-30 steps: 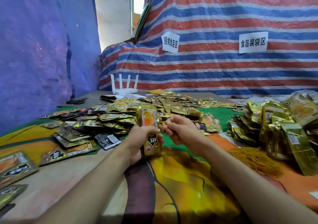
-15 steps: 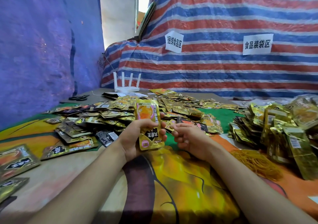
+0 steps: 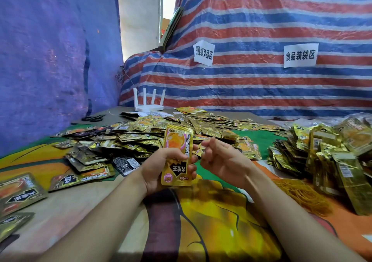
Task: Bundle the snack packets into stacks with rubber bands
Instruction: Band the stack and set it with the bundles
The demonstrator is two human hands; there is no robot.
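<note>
My left hand [image 3: 159,169] has its fingers clamped on a gold packet [image 3: 177,153]. It holds the packet upright over the worktop [image 3: 80,211], near the loose pile [image 3: 130,139]. My right hand [image 3: 223,161] is just beside the packet with its fingers curled; I cannot tell if they hold anything. The left sign [image 3: 203,52] reads 捆绑食品区 and the right sign [image 3: 300,55] reads 食品装袋区.

Both bare forearms reach from the near edge toward the middle. The left hand [image 3: 159,169] grips an upright gold foil snack packet [image 3: 178,141], with the thumb across its front. The right hand [image 3: 223,161] hovers just right of it, fingers curled; whether they pinch anything is unclear.
</note>
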